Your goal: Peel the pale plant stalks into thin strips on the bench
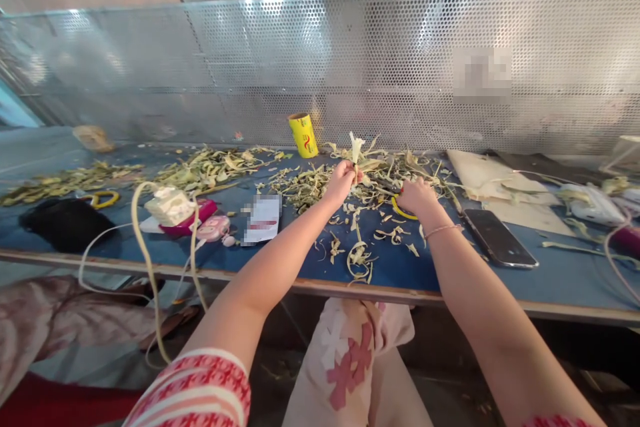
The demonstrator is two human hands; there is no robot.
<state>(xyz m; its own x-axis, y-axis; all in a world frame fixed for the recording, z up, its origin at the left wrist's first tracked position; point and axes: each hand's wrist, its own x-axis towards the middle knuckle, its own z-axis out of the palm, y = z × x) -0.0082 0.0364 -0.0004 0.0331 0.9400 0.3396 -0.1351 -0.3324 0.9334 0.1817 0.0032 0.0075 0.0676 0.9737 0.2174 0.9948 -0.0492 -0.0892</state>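
My left hand (343, 181) is closed in a pinch round the lower part of a small pale flower-shaped piece (356, 147), held upright above the table. It looks like it is made of dried plant strips. To its right, my right hand (416, 197) reaches down at the edge of the pile with its fingers curled. Whatever those fingers grip is hidden. A yellow ring (403, 211), partly covered, lies just under that hand. Dried pale-green leaf strips (306, 188) spread around both hands, and curled scraps (359, 259) lie nearer the table's front edge.
A yellow cylinder (303, 136) stands behind the pile, before a perforated metal panel (280, 67). A phone (499, 237) and beige sheets (500, 180) lie at right. Left are a small white packet (262, 219), a cabled white block (171, 205), a black cloth-like item (65, 225) and more leaves (200, 170).
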